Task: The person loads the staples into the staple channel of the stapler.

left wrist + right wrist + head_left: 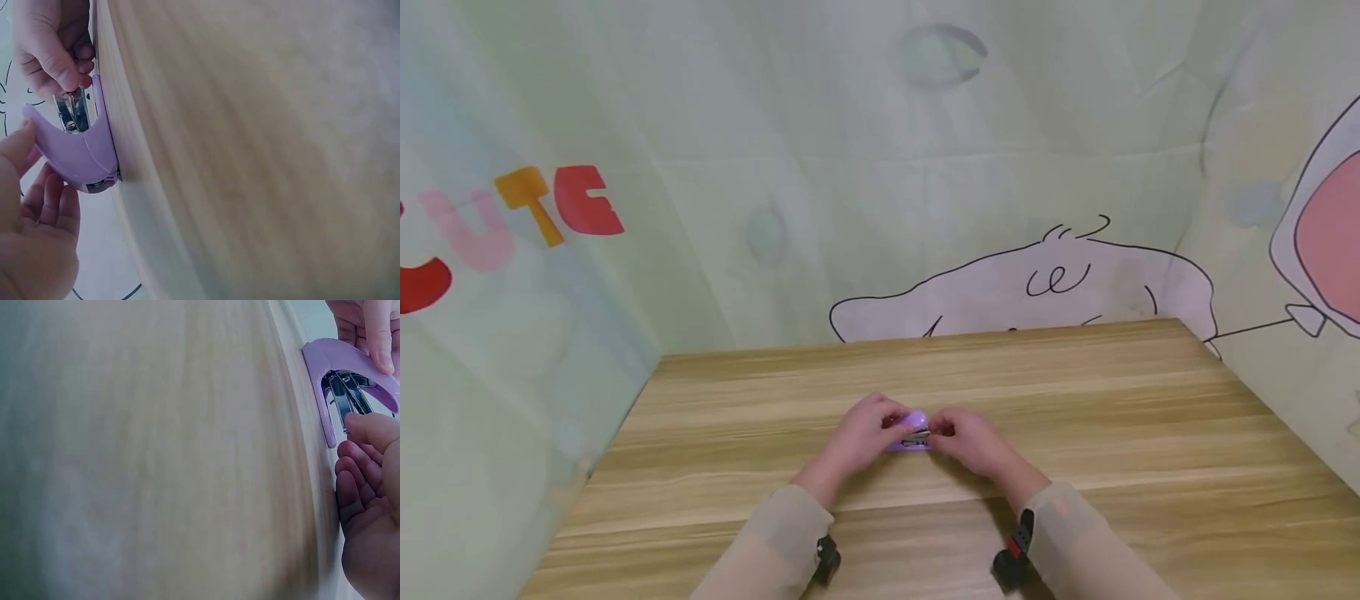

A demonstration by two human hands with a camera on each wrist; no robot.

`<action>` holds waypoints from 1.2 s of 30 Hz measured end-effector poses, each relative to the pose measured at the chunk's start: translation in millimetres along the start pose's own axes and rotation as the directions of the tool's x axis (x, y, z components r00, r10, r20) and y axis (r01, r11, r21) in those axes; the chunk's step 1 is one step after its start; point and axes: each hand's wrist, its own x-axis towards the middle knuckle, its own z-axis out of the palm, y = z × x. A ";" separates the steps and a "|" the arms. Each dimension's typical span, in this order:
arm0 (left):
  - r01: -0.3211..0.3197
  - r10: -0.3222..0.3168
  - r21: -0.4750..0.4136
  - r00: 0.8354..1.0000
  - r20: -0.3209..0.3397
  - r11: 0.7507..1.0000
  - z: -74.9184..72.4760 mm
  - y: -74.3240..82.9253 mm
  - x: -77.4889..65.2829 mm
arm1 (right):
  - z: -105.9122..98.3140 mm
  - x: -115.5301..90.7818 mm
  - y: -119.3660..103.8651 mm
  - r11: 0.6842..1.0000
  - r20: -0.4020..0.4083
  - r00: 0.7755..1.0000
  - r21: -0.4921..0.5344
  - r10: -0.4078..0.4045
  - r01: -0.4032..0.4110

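A small purple stapler (916,419) is at the middle of the wooden table, held between both hands. My left hand (862,431) grips its purple upper arm, thumb on one side and fingers on the other, as the left wrist view shows. At the stapler's front end, my right hand (973,443) pinches the metal staple magazine (74,112) with thumb and fingertips. In the right wrist view the upper arm stands raised away from this metal part (350,394). Whether staples lie inside cannot be seen.
The wooden table (745,400) spreads around both hands, its far edge against a printed cloth backdrop (760,208) with letters and a cartoon figure. Dark wrist straps with small devices (1011,567) sit at both sleeves.
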 end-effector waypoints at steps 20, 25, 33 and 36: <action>-0.044 0.048 0.197 0.999 -0.012 0.979 7.4 8.0 3.2 | -19.5 -10.6 12.3 0.998 -0.043 0.998 0.039 0.048 -0.047; -0.021 0.026 0.192 0.999 -0.021 0.981 8.3 10.7 3.4 | -22.7 -11.4 13.6 0.996 -0.040 0.996 0.042 0.074 -0.072; -0.020 0.024 0.178 1.000 -0.018 0.984 8.8 10.9 2.8 | -24.5 -12.7 15.2 0.995 -0.045 0.995 0.052 0.090 -0.088; -0.013 0.017 0.176 1.000 -0.017 0.984 9.2 11.7 2.2 | -26.3 -13.5 17.1 0.994 -0.047 0.994 0.051 0.102 -0.100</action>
